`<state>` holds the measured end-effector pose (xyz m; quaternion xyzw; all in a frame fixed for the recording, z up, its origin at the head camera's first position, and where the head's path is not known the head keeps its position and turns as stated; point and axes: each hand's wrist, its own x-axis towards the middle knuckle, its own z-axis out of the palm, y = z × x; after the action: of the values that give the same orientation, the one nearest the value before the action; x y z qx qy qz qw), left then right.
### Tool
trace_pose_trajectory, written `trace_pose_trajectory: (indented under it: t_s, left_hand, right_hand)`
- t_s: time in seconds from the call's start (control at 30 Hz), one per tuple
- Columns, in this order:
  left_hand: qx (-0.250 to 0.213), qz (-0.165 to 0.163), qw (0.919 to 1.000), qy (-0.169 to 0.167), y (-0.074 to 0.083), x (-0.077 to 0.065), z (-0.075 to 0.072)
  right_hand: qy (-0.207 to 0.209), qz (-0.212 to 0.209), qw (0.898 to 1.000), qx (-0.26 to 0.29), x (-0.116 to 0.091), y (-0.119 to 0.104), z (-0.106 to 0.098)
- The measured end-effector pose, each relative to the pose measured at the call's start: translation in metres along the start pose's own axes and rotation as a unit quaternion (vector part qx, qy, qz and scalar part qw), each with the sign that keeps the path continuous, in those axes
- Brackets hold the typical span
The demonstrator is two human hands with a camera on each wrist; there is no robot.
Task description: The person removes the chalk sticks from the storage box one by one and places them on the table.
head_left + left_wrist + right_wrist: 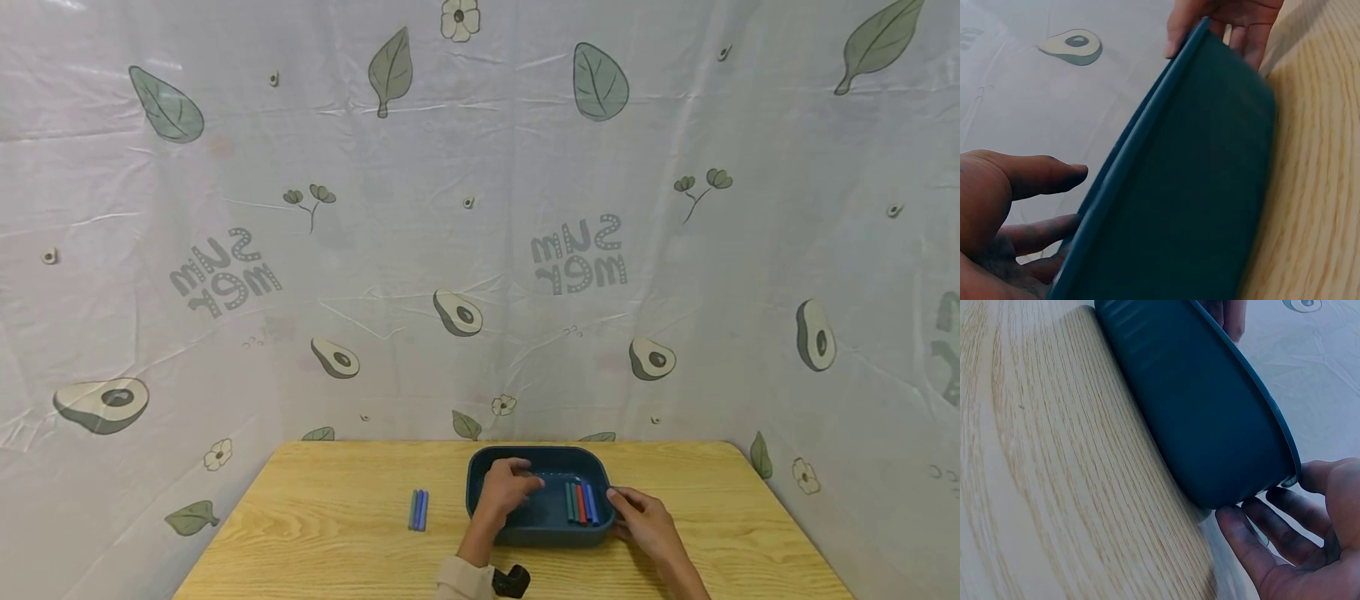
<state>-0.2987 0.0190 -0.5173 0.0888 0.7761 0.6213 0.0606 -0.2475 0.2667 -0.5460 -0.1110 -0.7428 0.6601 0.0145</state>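
A dark blue-green plastic tray with rounded corners sits on the table. My right hand grips its right end, thumb at the rim and fingers against the outer wall. Over the left part of the tray reaches my left hand, fingers loosely spread and holding nothing; in the left wrist view its lower fingers pass behind the near rim. Inside the tray at the right, several slim coloured sticks, green, red and blue, lie side by side.
Left of the tray, three more sticks, one green and two blue, lie together on the wooden table. A pale curtain printed with avocados and leaves hangs behind and at both sides. A small black device is at my left wrist.
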Motion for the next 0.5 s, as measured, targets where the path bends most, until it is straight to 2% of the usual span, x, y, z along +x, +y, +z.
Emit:
trace_pose_trajectory:
  t_s: [0.23, 0.5]
  left_hand:
    - [-0.006, -0.014, 0.9999, -0.005, -0.003, 0.006, 0.017]
    - [-0.004, -0.037, 0.9993, -0.008, 0.002, 0.015, 0.035]
  right_hand:
    - [-0.001, -0.003, 1.0, -0.011, 0.001, -0.002, -0.001]
    - [0.005, -0.004, 1.0, -0.015, 0.003, -0.004, -0.004]
